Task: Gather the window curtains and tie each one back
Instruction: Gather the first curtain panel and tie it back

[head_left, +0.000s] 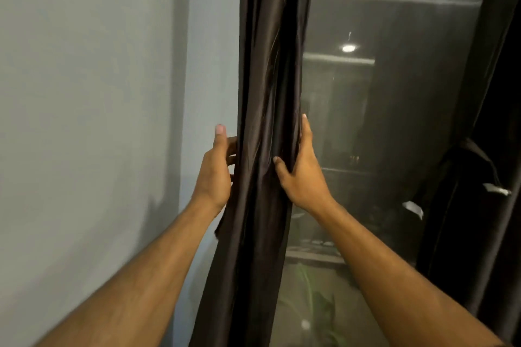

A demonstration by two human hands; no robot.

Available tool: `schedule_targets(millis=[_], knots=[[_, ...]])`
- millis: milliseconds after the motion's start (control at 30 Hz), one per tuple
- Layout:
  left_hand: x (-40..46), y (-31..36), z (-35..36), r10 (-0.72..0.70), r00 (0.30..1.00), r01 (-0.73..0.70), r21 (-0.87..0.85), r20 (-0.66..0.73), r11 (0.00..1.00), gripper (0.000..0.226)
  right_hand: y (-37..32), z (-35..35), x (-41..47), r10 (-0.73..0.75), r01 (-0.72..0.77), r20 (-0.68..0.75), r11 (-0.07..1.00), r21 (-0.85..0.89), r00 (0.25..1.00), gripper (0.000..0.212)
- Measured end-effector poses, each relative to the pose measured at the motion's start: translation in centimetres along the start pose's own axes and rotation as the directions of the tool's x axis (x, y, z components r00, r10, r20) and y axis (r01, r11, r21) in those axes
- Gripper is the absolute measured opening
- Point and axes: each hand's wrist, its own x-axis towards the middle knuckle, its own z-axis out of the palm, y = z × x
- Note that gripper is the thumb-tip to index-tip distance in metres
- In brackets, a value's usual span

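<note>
A dark brown satin curtain [267,70] hangs gathered into a narrow bunch at the left side of the window. My left hand [215,169] presses against the bunch's left edge, fingers curled behind the fabric and thumb up. On the bunch's right edge, my right hand [301,172] grips with its thumb in front and its fingers behind. A second dark curtain [485,127] hangs at the right side, cinched at mid height by a dark tieback [476,149]. No tieback shows on the left curtain.
A pale grey wall [93,110] fills the left half. The window glass [375,127] between the curtains is dark and reflects a ceiling light. Green plant leaves [318,298] show low behind the glass.
</note>
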Motion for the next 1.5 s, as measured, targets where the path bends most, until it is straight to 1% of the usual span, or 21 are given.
schedule_targets(millis=[33, 100, 267, 300, 367, 433, 467, 567, 667, 733, 800, 867, 933, 1033, 1100, 1167, 1267, 1333, 1367, 1433, 1500], knots=[[-0.9, -1.3, 0.0, -0.028, 0.999, 0.031, 0.056, -0.044, 0.998, 0.046, 0.7, 0.1, -2.0, 0.004, -0.004, -0.006, 0.999, -0.032, 1.0, 0.097], [-2.5, -4.1, -0.3, -0.06, 0.994, 0.074, 0.17, -0.088, 0.983, 0.024, 2.2, 0.3, -5.6, -0.002, -0.002, -0.034, 0.993, -0.117, 0.999, 0.094], [-5.7, -9.7, -0.6, -0.17, 0.976, 0.204, 0.301, -0.137, 0.932, 0.025, 5.2, 1.1, -11.8, -0.003, 0.015, 0.04, 0.952, -0.305, 0.999, 0.095], [-6.0, -10.4, -0.6, -0.179, 0.97, 0.224, 0.318, -0.166, 0.921, 0.024, 5.6, 1.4, -12.5, -0.024, 0.039, 0.047, 0.936, -0.35, 0.999, 0.096], [-6.5, -11.2, -0.6, -0.178, 0.957, 0.249, 0.333, -0.23, 0.909, 0.02, 6.3, 2.2, -13.6, -0.125, 0.103, -0.013, 0.868, -0.485, 0.992, 0.096], [-6.9, -11.4, -0.4, -0.137, 0.951, 0.232, 0.347, -0.276, 0.909, 0.019, 6.2, 3.2, -14.3, -0.243, 0.153, -0.078, 0.797, -0.584, 0.967, 0.086], [-7.2, -11.3, -0.4, -0.109, 0.949, 0.216, 0.358, -0.295, 0.909, 0.02, 5.8, 3.6, -14.7, -0.282, 0.179, -0.09, 0.792, -0.583, 0.955, 0.079], [-7.8, -11.2, -0.7, -0.037, 0.947, 0.163, 0.38, -0.318, 0.91, 0.02, 3.8, 4.6, -14.7, -0.328, 0.243, -0.109, 0.851, -0.466, 0.938, 0.061], [-8.0, -11.3, -1.4, -0.028, 0.946, 0.15, 0.36, -0.323, 0.921, 0.022, 1.7, 5.0, -14.2, -0.347, 0.267, -0.15, 0.88, -0.392, 0.926, 0.041], [-8.1, -11.4, -2.1, -0.04, 0.941, 0.155, 0.324, -0.336, 0.933, 0.022, 0.1, 5.6, -14.2, -0.332, 0.276, -0.122, 0.901, -0.334, 0.935, 0.027], [-8.2, -11.4, -2.8, -0.058, 0.939, 0.16, 0.279, -0.34, 0.947, 0.021, -1.5, 6.4, -14.4, -0.326, 0.288, -0.055, 0.894, -0.344, 0.944, 0.014], [-8.2, -11.4, -3.6, -0.08, 0.943, 0.155, 0.212, -0.324, 0.965, 0.02, -2.7, 7.6, -14.6, -0.256, 0.256, 0.049, 0.899, -0.356, 0.966, 0.012], [-8.0, -11.4, -4.2, -0.09, 0.95, 0.15, 0.187, -0.3, 0.971, 0.019, -3.1, 8.6, -14.2, -0.079, 0.106, 0.093, 0.937, -0.334, 0.993, 0.019], [-7.8, -11.7, -5.0, -0.036, 0.955, 0.106, 0.226, -0.296, 0.968, 0.016, -3.3, 9.6, -13.1, 0.144, -0.142, -0.019, 0.935, -0.324, 0.989, 0.039], [-7.7, -11.8, -5.2, 0.006, 0.955, 0.074, 0.258, -0.297, 0.963, 0.02, -3.1, 9.8, -12.0, 0.237, -0.25, -0.082, 0.895, -0.369, 0.968, 0.051], [-7.7, -12.2, -5.3, 0.07, 0.95, 0.028, 0.309, -0.304, 0.951, 0.029, -2.9, 10.2, -10.9, 0.309, -0.321, -0.098, 0.853, -0.411, 0.946, 0.052], [-8.0, -12.9, -5.3, 0.216, 0.938, -0.079, 0.443, -0.27, 0.893, 0.031, -2.5, 10.5, -10.6, 0.316, -0.326, -0.096, 0.841, -0.432, 0.944, 0.029], [-8.1, -13.6, -5.3, 0.318, 0.926, -0.167, 0.534, -0.204, 0.829, 0.033, -2.4, 10.7, -11.1, 0.306, -0.315, -0.093, 0.847, -0.428, 0.947, 0.015], [-8.2, -13.8, -5.4, 0.334, 0.927, -0.19, 0.554, -0.17, 0.81, 0.033, -2.3, 10.8, -11.5, 0.3, -0.306, -0.081, 0.853, -0.422, 0.95, 0.012], [-8.4, -13.8, -5.2, 0.294, 0.946, -0.177, 0.549, -0.133, 0.817, 0.035, -2.2, 11.0, -12.1, 0.282, -0.275, -0.04, 0.88, -0.388, 0.959, 0.01], [-8.6, -13.4, -5.1, 0.222, 0.967, -0.129, 0.504, -0.128, 0.854, 0.036, -2.0, 11.5, -12.4, 0.27, -0.262, -0.02, 0.911, -0.319, 0.963, 0.008]])
